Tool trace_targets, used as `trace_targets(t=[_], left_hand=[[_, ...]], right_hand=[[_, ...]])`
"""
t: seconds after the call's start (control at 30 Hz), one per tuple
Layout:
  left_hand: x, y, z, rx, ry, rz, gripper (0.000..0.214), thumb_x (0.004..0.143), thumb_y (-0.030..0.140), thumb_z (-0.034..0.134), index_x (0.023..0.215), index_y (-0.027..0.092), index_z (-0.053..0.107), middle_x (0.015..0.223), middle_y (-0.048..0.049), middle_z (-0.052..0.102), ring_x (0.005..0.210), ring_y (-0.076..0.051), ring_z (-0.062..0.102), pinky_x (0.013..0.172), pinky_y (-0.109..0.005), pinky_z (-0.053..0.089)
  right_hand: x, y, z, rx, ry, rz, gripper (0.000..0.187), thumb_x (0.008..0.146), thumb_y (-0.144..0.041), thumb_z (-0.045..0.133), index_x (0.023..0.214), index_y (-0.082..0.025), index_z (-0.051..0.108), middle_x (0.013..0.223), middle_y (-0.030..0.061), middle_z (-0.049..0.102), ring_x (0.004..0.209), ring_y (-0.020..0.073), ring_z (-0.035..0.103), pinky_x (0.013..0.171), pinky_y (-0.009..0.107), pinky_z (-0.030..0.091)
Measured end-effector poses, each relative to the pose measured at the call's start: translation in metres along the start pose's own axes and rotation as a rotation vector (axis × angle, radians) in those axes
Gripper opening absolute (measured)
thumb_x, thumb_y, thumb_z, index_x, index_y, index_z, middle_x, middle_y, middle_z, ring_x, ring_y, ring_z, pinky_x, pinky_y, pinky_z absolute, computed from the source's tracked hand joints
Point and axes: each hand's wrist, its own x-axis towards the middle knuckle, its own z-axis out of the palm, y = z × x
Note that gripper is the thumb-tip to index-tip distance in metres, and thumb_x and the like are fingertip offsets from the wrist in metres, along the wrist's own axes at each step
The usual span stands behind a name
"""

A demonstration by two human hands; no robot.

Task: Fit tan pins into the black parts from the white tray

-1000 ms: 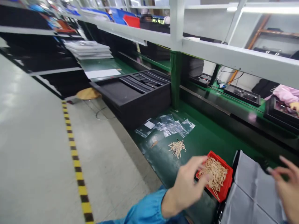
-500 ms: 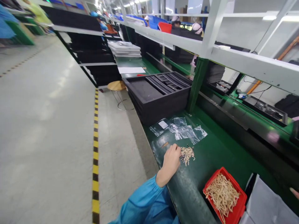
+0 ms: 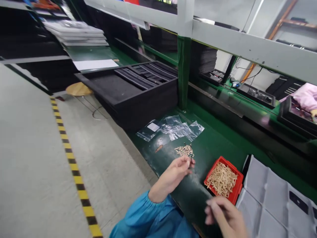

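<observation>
My left hand is over the green bench, just in front of a small pile of short beige strips with dark bits among them. Its thumb and forefinger are pinched together, and a tiny dark piece shows at the fingertips, too small to name. My right hand is at the lower right, blurred, with curled fingers and the thumb against them; whatever it may hold cannot be made out. It is in front of a red bin heaped with more beige strips.
Clear plastic bags lie behind the pile, before a stack of black trays with dark long parts. A grey compartmented tray lies right of the bin. A green post rises at the back. A stool stands left.
The view has swung right and downward. My left hand has drawn back from the pile, its fingertips pinched. My right hand has come in from the right edge to before the red bin.
</observation>
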Motion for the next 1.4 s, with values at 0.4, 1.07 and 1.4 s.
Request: trace_targets(t=[0.4, 1.07, 1.4], left_hand=[[-0.011, -0.002, 0.031, -0.531, -0.336, -0.217, 0.04, 0.066, 0.03, 0.09, 0.073, 0.021, 0.052, 0.108, -0.0092, 0.071, 0.099, -0.021, 0.071, 0.093, -0.032, 0.057], [-0.033, 0.006, 0.045, 0.011, 0.146, 0.346, 0.007, 0.087, 0.026, 0.081, 0.092, 0.021, 0.084, 0.131, -0.0119, 0.068, 0.129, -0.03, 0.057, 0.117, -0.038, 0.037], [-0.019, 0.005, 0.066, 0.173, 0.249, 0.294, 0.035, 0.095, 0.046, 0.068, 0.078, 0.016, 0.074, 0.072, -0.0018, 0.063, 0.063, -0.014, 0.059, 0.058, -0.024, 0.051]], right_hand=[[0.033, 0.002, 0.063, 0.582, -0.252, 0.362, 0.046, 0.086, -0.06, 0.077, 0.089, -0.016, 0.066, 0.071, 0.0011, 0.068, 0.048, 0.006, 0.053, 0.046, 0.017, 0.047], [0.024, 0.01, 0.055, 0.267, 0.068, 0.095, 0.032, 0.095, -0.051, 0.07, 0.086, -0.019, 0.07, 0.067, -0.0005, 0.069, 0.055, 0.0093, 0.062, 0.057, 0.02, 0.053], [-0.001, 0.027, 0.015, -0.119, 0.23, -0.169, 0.018, 0.099, -0.037, 0.064, 0.095, -0.023, 0.076, 0.084, 0.0037, 0.075, 0.071, 0.0154, 0.07, 0.074, 0.027, 0.058]])
